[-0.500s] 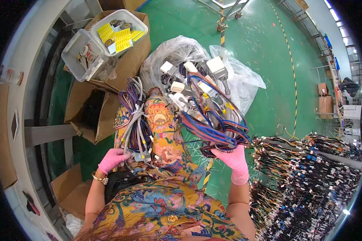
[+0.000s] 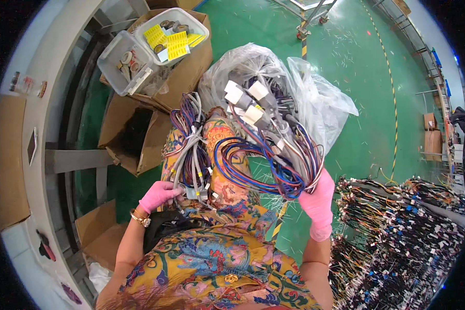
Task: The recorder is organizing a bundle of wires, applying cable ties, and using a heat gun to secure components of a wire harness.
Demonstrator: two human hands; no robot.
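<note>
Holding two wire harnesses at once here, one per hand, both in pink gloves. The right hand [image 2: 318,199] has its fingers clenched around the gathered end of a looped harness [image 2: 266,165] of blue, red and purple wires, lifted up so the coils hang free in front instead of snagging on the lap. Up and away from those fingers the harness fans out into a cluster of white connectors [image 2: 248,101], which sit right over the mouth of a clear plastic bag [image 2: 315,98] on the green floor [image 2: 356,51]; probably that's where it's coming out of, though I can't say for sure.

The left hand [image 2: 160,195] grips the lower end of a second bundle [image 2: 191,150], mostly grey cables with some purple and red mixed in. It lies draped along the person's knee, stretched away from the fingers, so the lap in the patterned orange dress carries its weight and the hand only has to pin the end. The fingers are curled shut around the small connectors at that end.

Out past the right-hand fingers, a huge pile of finished-looking harnesses [image 2: 408,227] covers a surface. Beyond the left-hand fingers sit open cardboard boxes [image 2: 134,134], and farther off two clear plastic bins [image 2: 139,57] rest on another box, one holding yellow label sheets and tape rolls.
</note>
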